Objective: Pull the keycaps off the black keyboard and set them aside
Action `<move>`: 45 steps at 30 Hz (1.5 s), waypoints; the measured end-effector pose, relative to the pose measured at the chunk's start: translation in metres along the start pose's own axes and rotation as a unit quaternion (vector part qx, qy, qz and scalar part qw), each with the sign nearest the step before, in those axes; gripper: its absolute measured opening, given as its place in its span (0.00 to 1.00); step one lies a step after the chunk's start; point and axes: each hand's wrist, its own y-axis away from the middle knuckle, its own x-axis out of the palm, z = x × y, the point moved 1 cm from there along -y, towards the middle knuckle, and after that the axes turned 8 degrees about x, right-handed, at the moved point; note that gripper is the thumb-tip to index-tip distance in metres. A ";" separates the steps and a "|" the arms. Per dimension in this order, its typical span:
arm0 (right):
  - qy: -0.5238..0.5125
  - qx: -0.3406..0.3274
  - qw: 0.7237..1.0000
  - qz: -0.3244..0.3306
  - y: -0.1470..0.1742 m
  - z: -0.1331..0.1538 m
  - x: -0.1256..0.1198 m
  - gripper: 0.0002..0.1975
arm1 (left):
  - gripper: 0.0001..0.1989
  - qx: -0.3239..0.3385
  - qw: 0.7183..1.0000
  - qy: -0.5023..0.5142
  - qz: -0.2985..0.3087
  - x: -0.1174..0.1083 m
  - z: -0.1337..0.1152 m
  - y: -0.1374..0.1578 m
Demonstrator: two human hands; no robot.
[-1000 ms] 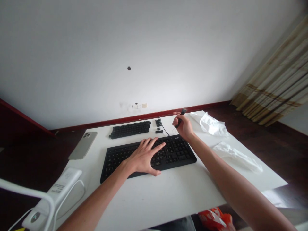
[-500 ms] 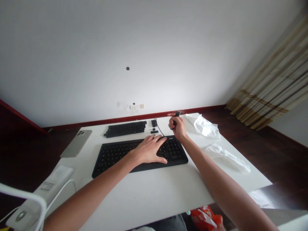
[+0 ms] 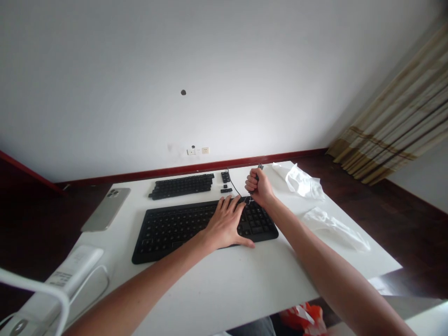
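A black keyboard (image 3: 168,226) lies on the white table, with most keycaps off its left and middle parts; caps remain on the number pad (image 3: 257,221). Spread across it is my left hand (image 3: 227,221), open, its fingers near the back edge and its thumb over the front edge. Above the keyboard's back right, my right hand (image 3: 258,185) is closed in a fist around a dark keycap puller (image 3: 261,166), whose thin wire prongs show just below the fist. Whether the wires touch a key I cannot tell. Removed keycaps (image 3: 182,185) stand in rows behind the keyboard.
More loose keycaps (image 3: 225,177) sit by the keyboard cable (image 3: 233,183). A phone (image 3: 107,210) lies at the left, with a white power strip (image 3: 75,266) nearer me. Crumpled white plastic wrappers (image 3: 303,182) are on the right. A wall (image 3: 140,93) rises behind the table.
My right hand has curled its fingers fully around the keycap puller and turned it more upright, wires down. My left thumb has moved toward the keyboard's front edge. The view has shifted slightly.
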 end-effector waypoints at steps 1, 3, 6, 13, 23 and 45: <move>0.002 -0.001 1.000 -0.012 0.000 -0.001 0.000 0.17 | 0.66 -0.001 1.000 0.000 -0.002 0.000 0.000 0.000; 0.002 -0.007 0.999 -0.033 -0.001 -0.001 -0.001 0.18 | 0.65 -0.002 1.000 0.000 -0.008 0.001 0.000 -0.001; -0.004 -0.003 0.999 -0.038 -0.001 -0.001 -0.002 0.18 | 0.63 0.000 1.000 0.000 -0.019 0.001 -0.001 0.000; 0.009 0.003 1.000 -0.015 0.003 -0.005 0.000 0.19 | 0.61 0.007 0.999 -0.008 -0.049 0.003 -0.001 0.002; 0.039 -0.010 0.999 -0.022 0.007 -0.006 0.008 0.21 | 0.61 0.020 0.999 -0.018 -0.039 0.002 0.003 0.003; 0.047 -0.036 0.998 -0.032 0.005 -0.006 0.005 0.25 | 0.64 -0.007 1.000 0.019 0.002 0.000 0.000 -0.003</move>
